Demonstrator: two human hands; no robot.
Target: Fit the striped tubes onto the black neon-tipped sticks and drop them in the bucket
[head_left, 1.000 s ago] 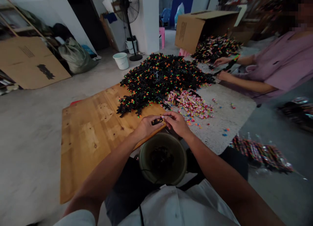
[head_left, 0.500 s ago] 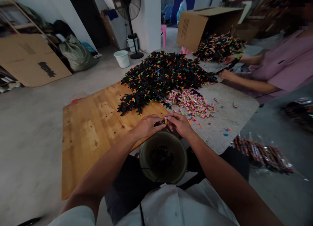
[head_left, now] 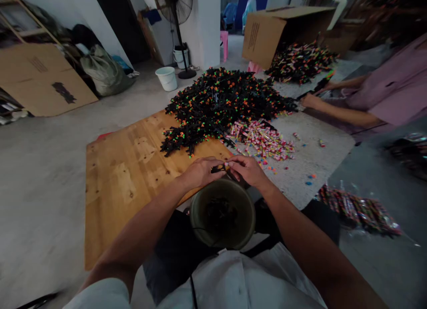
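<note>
Over the far rim of a dark bucket [head_left: 249, 226], my two hands meet at the fingertips. My left hand [head_left: 199, 172] is closed on a small black plastic piece [head_left: 217, 169], mostly hidden by the fingers. In a pinch, my right hand [head_left: 249, 170] has a small pink-and-white tube [head_left: 226, 164] against the end of that piece; whether they are joined I cannot tell. Dark pieces [head_left: 220, 213] lie inside the bucket. Beyond my hands is a heap of black plastic pieces [head_left: 216, 104] with orange and green tips, beside a pile of pink-and-white tubes [head_left: 263, 140].
A wooden board [head_left: 113, 189] lies left, a grey tabletop [head_left: 327, 140] right. Tiny coloured bits [head_left: 310, 180] are scattered there. A co-worker's hand [head_left: 312, 100] holds a long black item at right. Bagged goods [head_left: 360, 211] lie lower right; a cardboard box [head_left: 263, 37] stands behind.
My hands stay together in nearly the same place, with the right fingers shifted slightly at the tube. The co-worker has moved slightly; the head view has tilted a little.
</note>
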